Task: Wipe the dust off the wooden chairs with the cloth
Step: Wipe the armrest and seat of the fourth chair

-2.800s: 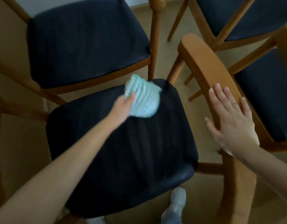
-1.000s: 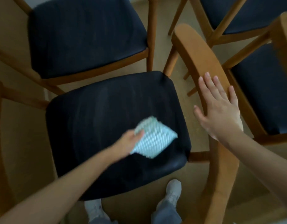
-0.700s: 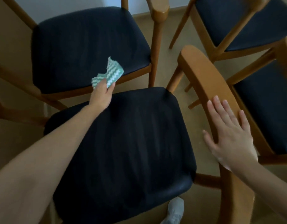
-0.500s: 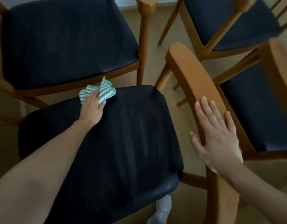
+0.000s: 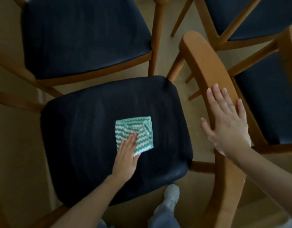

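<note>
Dull tan floor (image 5: 15,145), dimly lit, between several close-set wooden chairs (image 5: 86,38) with dark seats.

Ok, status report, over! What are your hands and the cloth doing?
Left hand flat on the cloth, pressing it to the dark seat. Right hand open on the wooden backrest. Nothing in the way on the seat.

Four wooden chairs with dark padded seats stand close together on a tan floor (image 5: 15,145). A green-and-white zigzag cloth (image 5: 138,129) lies flat on the seat of the nearest chair (image 5: 86,137), right of centre. A second chair (image 5: 84,38) stands just behind it, a third chair (image 5: 240,17) at upper right, and a fourth chair (image 5: 265,104) beyond the nearest one's curved backrest (image 5: 208,63). A foot (image 5: 170,193) in light grey footwear stands on the floor by the seat's near edge.
</note>
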Available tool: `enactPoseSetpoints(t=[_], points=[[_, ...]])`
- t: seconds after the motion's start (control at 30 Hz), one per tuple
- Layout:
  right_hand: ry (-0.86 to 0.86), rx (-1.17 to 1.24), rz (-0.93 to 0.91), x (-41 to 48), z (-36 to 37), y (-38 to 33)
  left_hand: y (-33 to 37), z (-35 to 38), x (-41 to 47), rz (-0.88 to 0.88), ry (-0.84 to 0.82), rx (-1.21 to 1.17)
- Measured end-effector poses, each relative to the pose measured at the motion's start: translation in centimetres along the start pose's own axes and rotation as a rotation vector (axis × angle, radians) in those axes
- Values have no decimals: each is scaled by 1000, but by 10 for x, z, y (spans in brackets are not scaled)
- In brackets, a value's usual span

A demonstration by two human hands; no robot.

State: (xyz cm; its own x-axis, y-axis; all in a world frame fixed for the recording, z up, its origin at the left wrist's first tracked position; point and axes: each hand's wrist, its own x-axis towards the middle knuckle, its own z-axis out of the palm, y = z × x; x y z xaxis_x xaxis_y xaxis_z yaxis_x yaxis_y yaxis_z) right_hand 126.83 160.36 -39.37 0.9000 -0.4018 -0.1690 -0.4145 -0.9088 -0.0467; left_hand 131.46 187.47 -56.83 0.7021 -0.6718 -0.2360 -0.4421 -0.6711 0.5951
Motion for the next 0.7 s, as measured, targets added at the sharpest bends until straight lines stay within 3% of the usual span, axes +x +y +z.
enactPoseSetpoints(t=[0.27,0.37,0.47,0.7], points=[[-31,-12,13,-1,-5,-3,6,15,-76,188,-366,227],[-31,-2,17,-2,-5,-3,15,0,-82,79,-499,46],[-28,4,20,-1,-5,-3,29,2,-100,89,-569,-113],[-19,14,21,-2,-5,-3,38,4,-115,30,-678,-89]])
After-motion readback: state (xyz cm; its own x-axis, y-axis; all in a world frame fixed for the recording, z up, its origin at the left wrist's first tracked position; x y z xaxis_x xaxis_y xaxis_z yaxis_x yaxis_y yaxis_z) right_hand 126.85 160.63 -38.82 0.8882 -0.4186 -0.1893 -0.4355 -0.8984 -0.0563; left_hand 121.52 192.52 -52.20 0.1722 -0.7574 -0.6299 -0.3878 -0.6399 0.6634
